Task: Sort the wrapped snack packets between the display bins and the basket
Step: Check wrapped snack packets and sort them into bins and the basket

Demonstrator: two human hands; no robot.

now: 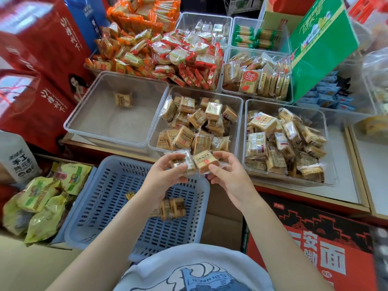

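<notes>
Head view: left hand (165, 175) and right hand (227, 175) each pinch a clear-wrapped tan snack packet (202, 161) above the blue slotted plastic basket (109, 208)'s far rim, seemingly touching; nearby, the left clear plastic bin (88, 124) lies mostly bare.

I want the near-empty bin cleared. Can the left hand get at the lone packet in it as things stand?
Probably, but not right away. The bin is open-topped and nothing covers the lone packet. The left hand, though, already has a held packet in its grip, and must set it down first.
</notes>
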